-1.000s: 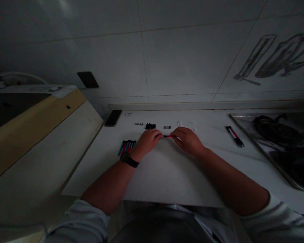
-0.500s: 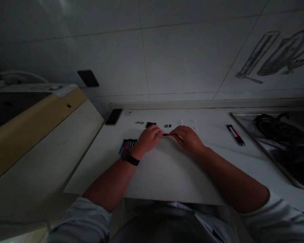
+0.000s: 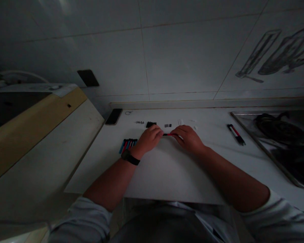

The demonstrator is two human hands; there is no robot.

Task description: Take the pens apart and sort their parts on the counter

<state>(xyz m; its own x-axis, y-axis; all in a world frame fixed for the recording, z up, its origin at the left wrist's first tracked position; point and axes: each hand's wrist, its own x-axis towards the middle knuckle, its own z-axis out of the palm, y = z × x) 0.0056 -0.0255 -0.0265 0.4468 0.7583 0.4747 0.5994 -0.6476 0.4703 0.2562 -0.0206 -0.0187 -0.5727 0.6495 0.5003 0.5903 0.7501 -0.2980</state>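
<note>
Between my hands is a thin pen [image 3: 168, 134], black at its left part and red at its right. My left hand [image 3: 150, 137] pinches the black end, and my right hand [image 3: 187, 137] pinches the red end. Just beyond my left fingers lies a row of small black pen parts [image 3: 151, 124]. Several blue and red pen barrels [image 3: 127, 145] with black ends lie left of my left wrist. Small springs [image 3: 140, 122], short dark pieces [image 3: 168, 125] and thin white refills [image 3: 180, 122] lie in groups along the back of the white counter.
A phone [image 3: 114, 116] and a small ring [image 3: 128, 113] lie at the back left. On the right, assembled-looking pens [image 3: 236, 134] lie beside a metal-rimmed stove [image 3: 264, 152]. A tilted panel [image 3: 53, 145] borders the counter's left side; a tiled wall [image 3: 179, 60] stands behind.
Almost nothing differs. Both hands keep their place with the pen between them; the view has shifted very slightly.
</note>
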